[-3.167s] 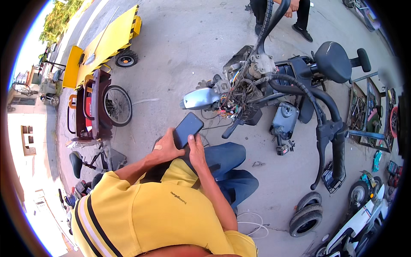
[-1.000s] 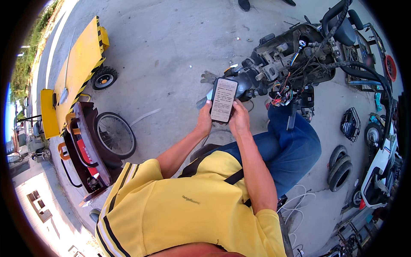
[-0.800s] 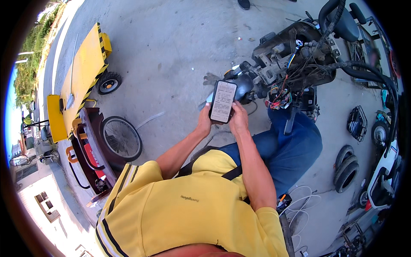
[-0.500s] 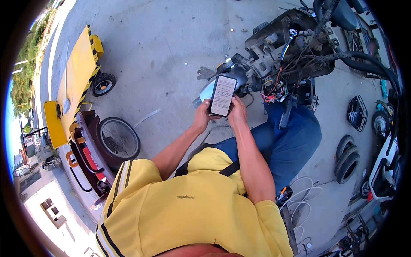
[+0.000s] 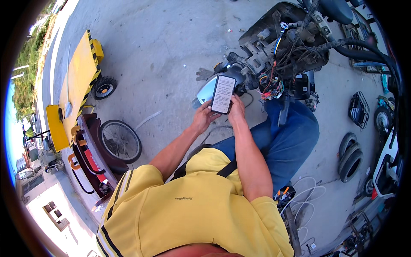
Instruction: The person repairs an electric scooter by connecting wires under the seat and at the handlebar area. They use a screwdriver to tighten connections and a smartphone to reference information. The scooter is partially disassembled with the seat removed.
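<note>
My left hand [image 5: 202, 115] and my right hand [image 5: 236, 110] are both closed on a black-edged smartphone [image 5: 222, 92], one at each lower side. Its lit screen faces me and shows lines of small print. Just beyond the phone is a partly stripped two-wheeler: a silver front fender [image 5: 205, 88], a dark body [image 5: 267, 30] with handlebars, and a tangle of coloured wires [image 5: 269, 90] to the right of my hands. A wrench-like chrome tool [image 5: 284, 26] lies on top of it. A grey glove [image 5: 203, 74] shows by the fender. My jeans-clad legs [image 5: 291, 141] reach under the handlebar.
At left stand a yellow flatbed cart [image 5: 77, 77] and a maroon vehicle body with a spoked wheel [image 5: 132, 150]. At right are tyres [image 5: 351, 167], a black wire basket [image 5: 359, 107], white body panels [image 5: 385, 171] and coiled pale hose [image 5: 308, 192] on the concrete floor [image 5: 158, 55].
The phone's screen, dark earlier, is now lit, and both hands have moved up and right with it. The view has shifted, leaving the other person's legs mostly out of sight.
</note>
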`<state>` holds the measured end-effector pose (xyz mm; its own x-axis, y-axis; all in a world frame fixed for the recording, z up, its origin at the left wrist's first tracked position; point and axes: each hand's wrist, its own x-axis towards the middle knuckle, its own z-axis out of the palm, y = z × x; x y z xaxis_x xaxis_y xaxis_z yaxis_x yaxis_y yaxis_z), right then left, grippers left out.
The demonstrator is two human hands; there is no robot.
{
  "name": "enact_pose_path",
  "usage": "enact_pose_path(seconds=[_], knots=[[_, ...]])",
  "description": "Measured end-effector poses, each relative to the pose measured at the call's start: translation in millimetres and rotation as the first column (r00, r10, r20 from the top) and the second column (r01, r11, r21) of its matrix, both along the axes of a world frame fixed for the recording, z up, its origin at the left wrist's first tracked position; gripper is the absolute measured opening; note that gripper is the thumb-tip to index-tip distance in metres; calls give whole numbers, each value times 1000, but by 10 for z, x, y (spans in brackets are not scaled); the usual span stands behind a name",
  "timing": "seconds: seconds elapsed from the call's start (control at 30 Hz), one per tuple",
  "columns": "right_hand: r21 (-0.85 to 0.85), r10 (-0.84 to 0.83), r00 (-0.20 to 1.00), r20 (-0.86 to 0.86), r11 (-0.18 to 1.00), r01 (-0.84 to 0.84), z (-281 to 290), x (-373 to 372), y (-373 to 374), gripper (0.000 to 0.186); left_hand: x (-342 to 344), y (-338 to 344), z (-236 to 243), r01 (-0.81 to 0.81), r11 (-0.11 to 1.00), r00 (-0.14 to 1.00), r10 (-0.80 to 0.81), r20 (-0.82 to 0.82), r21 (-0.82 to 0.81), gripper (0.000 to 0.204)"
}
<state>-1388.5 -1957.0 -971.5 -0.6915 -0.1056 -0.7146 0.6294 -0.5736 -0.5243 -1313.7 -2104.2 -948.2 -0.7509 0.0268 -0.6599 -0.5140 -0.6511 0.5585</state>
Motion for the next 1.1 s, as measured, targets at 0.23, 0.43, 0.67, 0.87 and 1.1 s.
enact_pose_path(seconds=[0.23,0.43,0.67,0.87,1.1], knots=[[57,129,981,144,989,-139,23,-20,85,45,-121,167,-179,-57,993,997,62,51,-108,47],[131,75,965,252,985,-110,-222,-15,123,47,-331,385,-275,-135,969,986,151,64,-205,48],[85,-8,969,248,996,-14,-134,-12,129,48,-434,518,-377,-111,936,990,132,42,-333,43],[37,15,971,239,999,-24,-81,3,130,46,-426,438,-311,-117,937,988,142,53,-329,40],[-26,276,949,153,961,-276,-104,15,41,46,-325,70,-217,-146,897,984,175,32,-417,39]])
